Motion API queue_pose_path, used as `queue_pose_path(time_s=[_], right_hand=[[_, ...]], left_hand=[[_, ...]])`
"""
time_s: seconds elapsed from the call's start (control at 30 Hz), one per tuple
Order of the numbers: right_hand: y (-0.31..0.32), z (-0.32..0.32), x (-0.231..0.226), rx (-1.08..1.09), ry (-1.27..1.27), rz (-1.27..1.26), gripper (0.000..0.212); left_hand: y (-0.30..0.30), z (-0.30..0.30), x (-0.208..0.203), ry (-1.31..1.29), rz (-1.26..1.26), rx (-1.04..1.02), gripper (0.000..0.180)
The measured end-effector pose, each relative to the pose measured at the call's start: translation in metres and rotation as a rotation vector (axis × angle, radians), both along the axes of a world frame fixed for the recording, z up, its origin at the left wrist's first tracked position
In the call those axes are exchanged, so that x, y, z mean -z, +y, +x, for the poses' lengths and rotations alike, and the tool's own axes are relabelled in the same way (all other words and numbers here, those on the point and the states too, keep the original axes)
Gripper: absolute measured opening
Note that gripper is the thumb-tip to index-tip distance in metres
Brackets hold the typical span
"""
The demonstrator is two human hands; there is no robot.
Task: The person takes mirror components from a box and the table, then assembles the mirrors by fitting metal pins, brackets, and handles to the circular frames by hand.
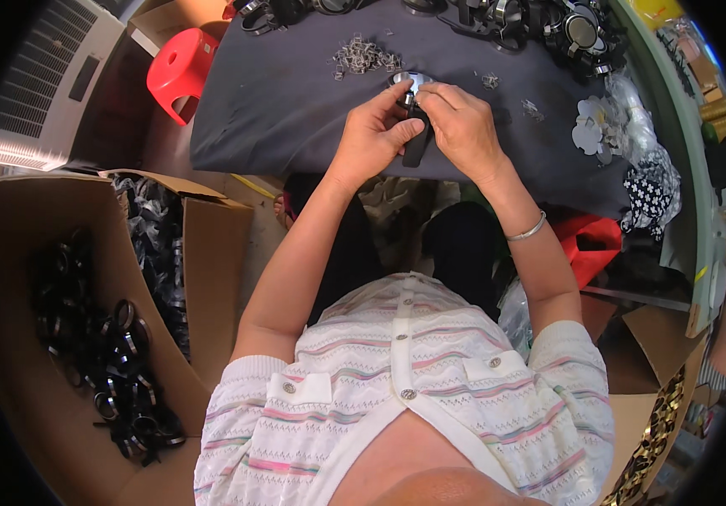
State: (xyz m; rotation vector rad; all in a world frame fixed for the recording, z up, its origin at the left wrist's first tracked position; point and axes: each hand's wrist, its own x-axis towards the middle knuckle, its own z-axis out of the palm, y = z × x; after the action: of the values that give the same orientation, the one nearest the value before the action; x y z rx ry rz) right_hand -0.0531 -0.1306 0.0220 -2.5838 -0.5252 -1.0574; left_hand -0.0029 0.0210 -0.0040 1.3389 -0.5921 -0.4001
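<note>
Over the near part of the dark cloth [270, 101], both my hands hold a wristwatch [416, 81] with a silver case and a black strap. My left hand [377, 135] grips it from the left, with the thumb by the strap and the index finger at the case. From the right, the fingers of my right hand [464, 126] pinch it near where case and strap meet; my fingertips hide that spot. One strap end hangs down between my hands. Just beyond lies a pile of small silver metal pieces [361, 57], which look like buckles.
More black-strapped watches [578, 34] lie along the far edge. Clear plastic and pale discs [591, 126] sit at the right. A cardboard box [9, 253] at my left holds black straps or watches [131, 379]. A red stool [182, 67] stands beyond it.
</note>
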Motion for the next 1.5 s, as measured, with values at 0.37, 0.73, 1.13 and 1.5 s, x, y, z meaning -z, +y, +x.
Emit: queue_pose_path(time_s=[0.37, 0.73, 1.13, 1.5], right_hand=[[-0.010, 0.006, 0.000, -0.009, -0.047, -0.122, 0.013], [-0.007, 0.001, 0.005, -0.078, -0.052, -0.080, 0.009], [-0.015, 0.008, -0.004, -0.097, -0.005, -0.124, 0.008], [-0.009, 0.003, 0.000, -0.011, 0.040, -0.020, 0.008]], left_hand=[[-0.009, 0.006, -0.002, 0.002, -0.007, 0.048, 0.043], [0.003, 0.001, 0.004, -0.055, -0.001, 0.081, 0.040], [-0.007, 0.000, -0.001, -0.072, -0.012, 0.017, 0.033], [-0.015, -0.003, -0.012, -0.030, 0.052, -0.101, 0.016]])
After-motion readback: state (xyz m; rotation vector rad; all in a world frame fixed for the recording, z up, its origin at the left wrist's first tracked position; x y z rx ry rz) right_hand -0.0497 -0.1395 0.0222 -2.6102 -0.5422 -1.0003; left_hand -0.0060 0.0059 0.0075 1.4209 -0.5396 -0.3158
